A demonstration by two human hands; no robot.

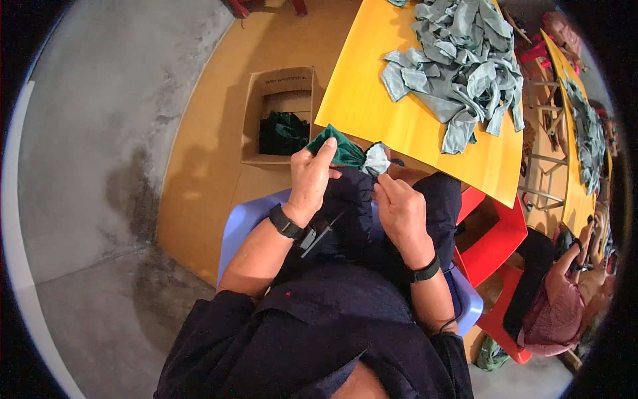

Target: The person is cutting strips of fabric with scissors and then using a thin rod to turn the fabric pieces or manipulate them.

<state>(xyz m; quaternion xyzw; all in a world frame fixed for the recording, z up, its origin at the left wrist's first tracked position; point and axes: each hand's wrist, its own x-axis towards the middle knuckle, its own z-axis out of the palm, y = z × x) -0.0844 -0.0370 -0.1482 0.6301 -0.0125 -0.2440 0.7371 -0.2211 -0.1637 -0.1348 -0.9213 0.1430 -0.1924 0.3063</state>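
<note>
Over my lap I hold a piece of dark green velvet fabric (343, 151) that shows a pale, bunched part at its right end. My left hand (311, 178) is closed on the green part, thumb on top. At the pale end, my right hand (403, 211) pinches the same piece with thumb and forefinger. Just beyond my left hand stands an open cardboard box (252, 126) with dark green fabric pieces (284, 133) inside. On the yellow table (359, 86) to the right lies a loose heap of grey-green fabric pieces (458, 73).
A red chair or stool (495, 243) stands to my right under the table corner. At far right another yellow table (573, 209) bears more fabric (586, 136), and people sit beside it. I sit on a light blue chair (232, 236). A grey wall (113, 120) rises at left.
</note>
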